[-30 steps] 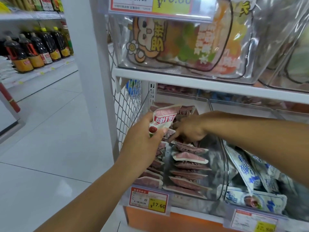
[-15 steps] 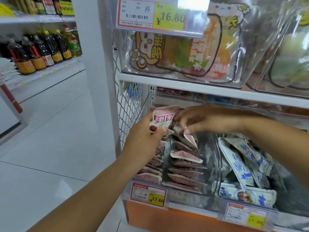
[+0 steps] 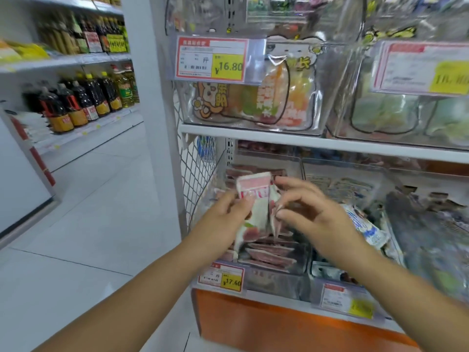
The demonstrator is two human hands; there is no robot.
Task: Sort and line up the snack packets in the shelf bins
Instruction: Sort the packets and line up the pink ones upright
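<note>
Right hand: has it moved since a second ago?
Yes. The right hand has lifted off the stack in the bin, pinching a second packet, up beside the packet in the left hand.

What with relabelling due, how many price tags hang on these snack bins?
4: 16.80 tag upper left, blurred tag upper right, 17.60 tag lower left, unreadable tag lower right. Others may be out of frame.
</note>
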